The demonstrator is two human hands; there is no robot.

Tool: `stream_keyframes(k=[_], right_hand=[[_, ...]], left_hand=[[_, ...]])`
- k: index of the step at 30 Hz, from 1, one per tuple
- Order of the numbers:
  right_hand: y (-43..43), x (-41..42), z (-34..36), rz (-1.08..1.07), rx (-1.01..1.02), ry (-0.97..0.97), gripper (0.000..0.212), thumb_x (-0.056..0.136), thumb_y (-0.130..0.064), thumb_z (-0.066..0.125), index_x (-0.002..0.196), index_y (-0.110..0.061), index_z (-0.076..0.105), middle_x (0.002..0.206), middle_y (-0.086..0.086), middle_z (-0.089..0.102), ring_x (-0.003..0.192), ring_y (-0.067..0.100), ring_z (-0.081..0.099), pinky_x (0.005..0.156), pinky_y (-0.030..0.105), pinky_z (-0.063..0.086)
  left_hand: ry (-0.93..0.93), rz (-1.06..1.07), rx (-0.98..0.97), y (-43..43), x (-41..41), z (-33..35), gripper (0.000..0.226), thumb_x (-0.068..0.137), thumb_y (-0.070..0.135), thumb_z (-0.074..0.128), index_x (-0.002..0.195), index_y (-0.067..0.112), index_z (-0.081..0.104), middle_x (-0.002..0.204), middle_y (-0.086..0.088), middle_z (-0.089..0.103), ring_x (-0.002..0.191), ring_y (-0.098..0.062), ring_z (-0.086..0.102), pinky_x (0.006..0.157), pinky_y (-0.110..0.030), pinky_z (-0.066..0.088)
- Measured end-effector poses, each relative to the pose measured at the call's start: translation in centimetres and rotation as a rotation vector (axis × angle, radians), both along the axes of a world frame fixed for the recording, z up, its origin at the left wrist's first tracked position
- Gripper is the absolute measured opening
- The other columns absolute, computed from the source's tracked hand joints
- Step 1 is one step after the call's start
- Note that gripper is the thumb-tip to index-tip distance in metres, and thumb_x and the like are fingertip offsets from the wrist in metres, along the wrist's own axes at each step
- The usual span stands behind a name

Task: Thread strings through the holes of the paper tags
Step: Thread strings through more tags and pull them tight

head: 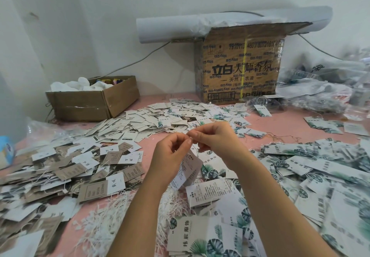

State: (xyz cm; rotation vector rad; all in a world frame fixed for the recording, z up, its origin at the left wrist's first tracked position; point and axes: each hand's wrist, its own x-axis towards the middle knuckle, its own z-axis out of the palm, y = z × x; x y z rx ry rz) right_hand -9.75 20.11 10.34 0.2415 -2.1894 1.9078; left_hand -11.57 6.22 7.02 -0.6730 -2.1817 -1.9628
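My left hand [172, 150] and my right hand [214, 138] meet above the pink table, fingertips pinched together at the top of a paper tag [186, 171]. The tag hangs down from that pinch, its printed grey-white face tilted toward me. The string itself is too thin to make out between the fingers. A loose bundle of white strings [112, 216] lies on the table under my forearms. Leaf-printed tags [208, 238] are stacked near the front edge.
Heaps of tags cover the table: brown and white ones [60, 168] at left, white ones [152, 120] in the middle, leaf-printed ones [320, 168] at right. A low open carton [90, 104] stands back left, a tall printed carton [240, 66] behind, plastic bags [324, 88] back right.
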Motion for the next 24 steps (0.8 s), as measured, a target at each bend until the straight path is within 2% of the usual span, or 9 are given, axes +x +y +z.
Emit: stream_keyframes(k=[3, 10, 15, 20, 24], right_hand=[[0.10, -0.07, -0.11, 0.000, -0.026, -0.027, 0.008, 0.081, -0.007, 0.068, 0.076, -0.012, 0.069, 0.057, -0.004, 0.064, 0.052, 0.008, 0.054, 0.053, 0.019, 0.051], [0.18, -0.17, -0.20, 0.026, 0.005, -0.087, 0.014, 0.084, -0.011, 0.065, 0.071, -0.007, 0.064, 0.051, -0.006, 0.058, 0.044, 0.005, 0.050, 0.048, 0.018, 0.046], [0.34, -0.13, -0.24, 0.057, -0.061, -0.068, 0.012, 0.083, -0.009, 0.066, 0.070, -0.009, 0.066, 0.056, -0.004, 0.059, 0.050, 0.007, 0.051, 0.053, 0.019, 0.049], [0.07, 0.04, -0.17, 0.134, -0.157, -0.068, 0.012, 0.082, -0.004, 0.063, 0.071, -0.007, 0.065, 0.057, -0.003, 0.059, 0.052, 0.006, 0.053, 0.054, 0.018, 0.050], [-0.55, 0.03, -0.18, 0.152, -0.211, -0.062, 0.013, 0.083, -0.002, 0.062, 0.070, -0.006, 0.064, 0.057, -0.002, 0.060, 0.052, 0.008, 0.053, 0.055, 0.018, 0.051]], left_hand=[[0.024, 0.024, -0.035, 0.00, 0.01, -0.04, 0.010, 0.091, 0.018, 0.058, 0.087, 0.019, 0.067, 0.084, -0.008, 0.068, 0.073, -0.008, 0.059, 0.065, -0.022, 0.048], [0.041, 0.045, -0.078, -0.05, 0.02, 0.08, 0.008, 0.091, 0.017, 0.059, 0.088, 0.016, 0.066, 0.088, -0.013, 0.067, 0.082, -0.027, 0.062, 0.074, -0.042, 0.052], [0.040, 0.027, -0.054, -0.22, 0.04, 0.03, 0.011, 0.091, 0.022, 0.058, 0.085, 0.024, 0.066, 0.084, -0.008, 0.067, 0.073, -0.013, 0.058, 0.067, -0.029, 0.049], [0.042, 0.027, 0.010, -0.13, 0.08, 0.24, 0.013, 0.083, 0.036, 0.060, 0.082, 0.024, 0.065, 0.065, 0.015, 0.061, 0.058, 0.002, 0.050, 0.055, -0.012, 0.042], [0.064, 0.056, 0.035, -0.30, -0.02, 0.31, 0.025, 0.073, 0.044, 0.058, 0.081, 0.021, 0.064, 0.061, 0.018, 0.060, 0.054, 0.004, 0.046, 0.052, -0.010, 0.039]])
